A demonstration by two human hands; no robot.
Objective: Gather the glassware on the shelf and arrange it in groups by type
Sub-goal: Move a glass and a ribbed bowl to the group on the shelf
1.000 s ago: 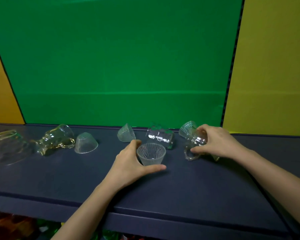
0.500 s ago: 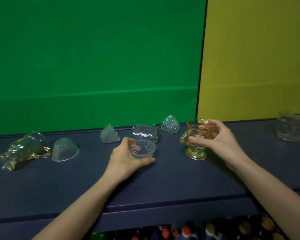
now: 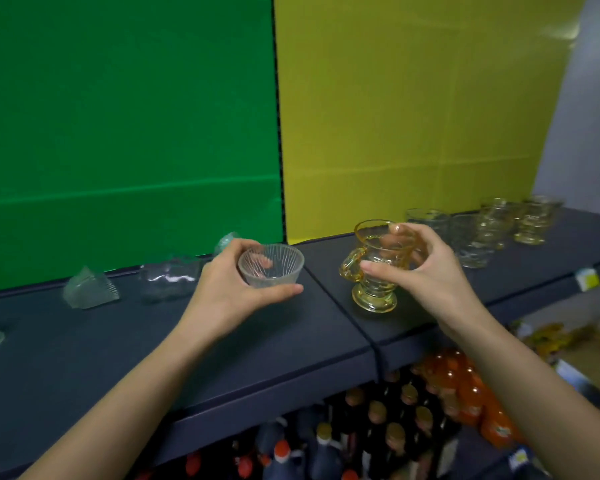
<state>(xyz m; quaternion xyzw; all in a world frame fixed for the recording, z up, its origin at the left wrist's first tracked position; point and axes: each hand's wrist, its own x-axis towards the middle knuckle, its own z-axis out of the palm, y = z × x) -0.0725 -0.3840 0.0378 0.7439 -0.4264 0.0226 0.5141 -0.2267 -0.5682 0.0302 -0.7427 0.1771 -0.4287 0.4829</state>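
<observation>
Left hand [image 3: 227, 294] cradling a ribbed glass bowl [image 3: 272, 271], right hand [image 3: 430, 275] gripping an upright amber footed cup [image 3: 374, 296], a person faces matching amber cups [image 3: 531, 226] at two o'clock along the shelf [image 3: 291, 344].

My left hand [image 3: 222, 296] holds a bowl [image 3: 271, 266] over the shelf [image 3: 84, 358]. My right hand [image 3: 430, 278] holds a cup [image 3: 374, 268] just to the right of the bowl, and the two do not touch. The cup's handle points left, toward the bowl. I cannot tell if the cup's foot touches the shelf. Behind my left hand a small bowl [image 3: 227, 240] lies at the back of the shelf. Left of my hand a glass [image 3: 170, 277] lies on its side, and further left is a tipped bowl [image 3: 89, 289]. Far right, at the back, glasses [image 3: 471, 237] stand together, with cups [image 3: 530, 223] just right of them. Bottles [image 3: 378, 427] stand under the shelf.
</observation>
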